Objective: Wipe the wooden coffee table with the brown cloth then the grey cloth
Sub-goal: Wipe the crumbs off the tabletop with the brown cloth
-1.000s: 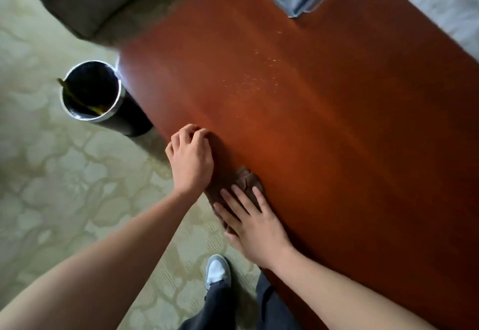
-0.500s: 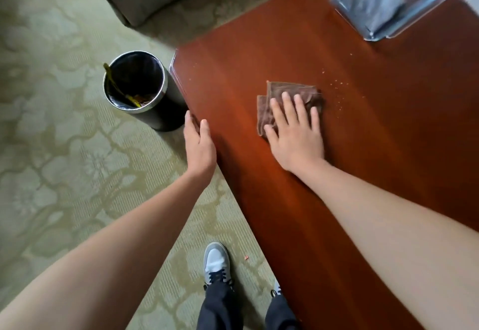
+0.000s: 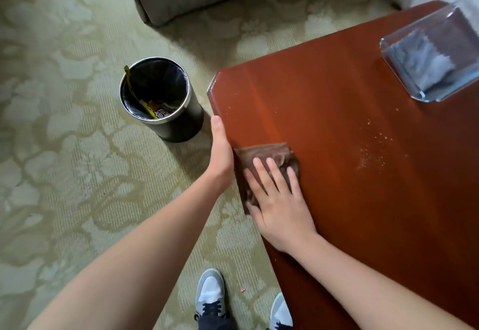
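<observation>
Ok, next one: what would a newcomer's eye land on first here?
The right hand presses flat on the brown cloth at the left edge of the wooden coffee table, with the left hand held at that edge. Crumbs lie scattered to the cloth's right; farther back, a grey cloth sits in a clear tray, and a black bin stands on the carpet beside the table.

Right hand (image 3: 281, 209) hides part of the brown cloth (image 3: 263, 154); glass tray (image 3: 425, 96) runs off-frame.
</observation>
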Available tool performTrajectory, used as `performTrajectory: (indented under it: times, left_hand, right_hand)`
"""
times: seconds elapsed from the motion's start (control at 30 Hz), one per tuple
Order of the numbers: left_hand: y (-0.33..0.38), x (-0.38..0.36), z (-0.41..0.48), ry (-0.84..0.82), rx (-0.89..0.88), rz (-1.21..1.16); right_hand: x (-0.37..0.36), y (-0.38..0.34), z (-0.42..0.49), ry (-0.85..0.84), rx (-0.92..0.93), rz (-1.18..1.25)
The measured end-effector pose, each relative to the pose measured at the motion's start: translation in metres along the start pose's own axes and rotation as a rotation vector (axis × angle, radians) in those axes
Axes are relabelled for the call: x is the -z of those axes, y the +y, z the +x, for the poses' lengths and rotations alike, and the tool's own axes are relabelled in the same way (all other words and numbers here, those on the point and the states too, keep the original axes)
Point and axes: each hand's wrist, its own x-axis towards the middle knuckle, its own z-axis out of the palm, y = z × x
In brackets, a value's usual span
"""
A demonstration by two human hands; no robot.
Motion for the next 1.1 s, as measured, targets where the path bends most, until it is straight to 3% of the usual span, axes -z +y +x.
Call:
performTrajectory:
  times: [0.17, 0.4, 0.6, 0.73, 0.83, 0.97, 1.1]
  left_hand:
    - [0.025, 0.019, 0.019, -0.092, -0.045, -0.1]
    - [0.015, 0.026, 0.019, -0.144, 0.042, -0.103]
    - [0.021, 0.011, 0.02, -0.067, 0.017, -0.093]
    - [0.019, -0.006, 0.027, 0.059, 0.109, -0.046]
    - [0.028, -0.022, 0.022, 0.232, 0.019, 0.073]
    - [0.029, -0.036, 0.015, 0.425, -0.019, 0.358]
    - [0.023, -0.037, 0.022, 0.47, -0.004, 0.457]
  right_hand:
    - [0.027, -0.005, 0.124, 0.034, -0.039, -0.003]
    - [0.069, -0.003, 0.257, -0.021, -0.097, 0.054]
    - [0.046, 0.011, 0.17, 0.069, -0.079, 0.027]
    - [0.029, 0.05, 0.059, -0.024, -0.157, -0.038]
    - [0.024, 0.067, 0.013, -0.096, -0.165, -0.08]
    - [0.03, 0.076, 0.037, -0.102, -0.108, -0.071]
    - [0.045, 0.087, 0.121, -0.041, -0.111, -0.052]
